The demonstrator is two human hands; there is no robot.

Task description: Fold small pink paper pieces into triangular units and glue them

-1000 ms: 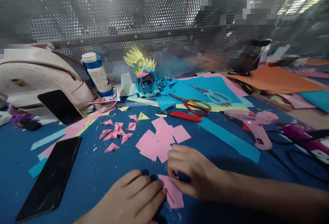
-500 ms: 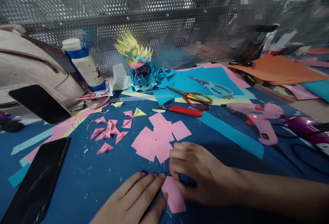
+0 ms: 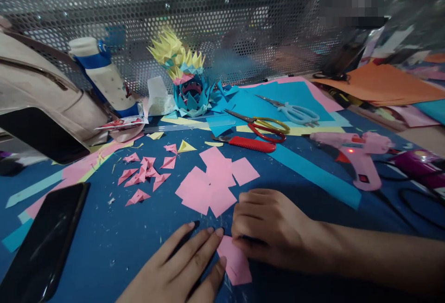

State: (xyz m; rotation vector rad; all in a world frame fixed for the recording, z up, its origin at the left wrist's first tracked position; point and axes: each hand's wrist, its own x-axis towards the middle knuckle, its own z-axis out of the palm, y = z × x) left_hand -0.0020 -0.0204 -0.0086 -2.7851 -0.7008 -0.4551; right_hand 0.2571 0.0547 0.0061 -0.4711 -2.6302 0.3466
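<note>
In the head view, the small pink paper [image 3: 238, 263] lies at the bottom centre of the frame, between the two hands, on the blue table [image 3: 104, 233]. The left hand [image 3: 184, 266] is spread out flat, palm down, its fingertips at the paper's left edge. Over the upper right corner of the paper, the right hand [image 3: 274, 228] has its fingers curled in; I can't tell whether they pinch it. Just above, mid-frame, pink squares [image 3: 212, 187] overlap loosely, with folded pink pieces [image 3: 143, 173] clustered to their left. A red-handled cutter [image 3: 252, 144] lies above the squares, a pink glue gun [image 3: 366, 159] at right, and a dark phone [image 3: 45, 242] lower left.
</note>
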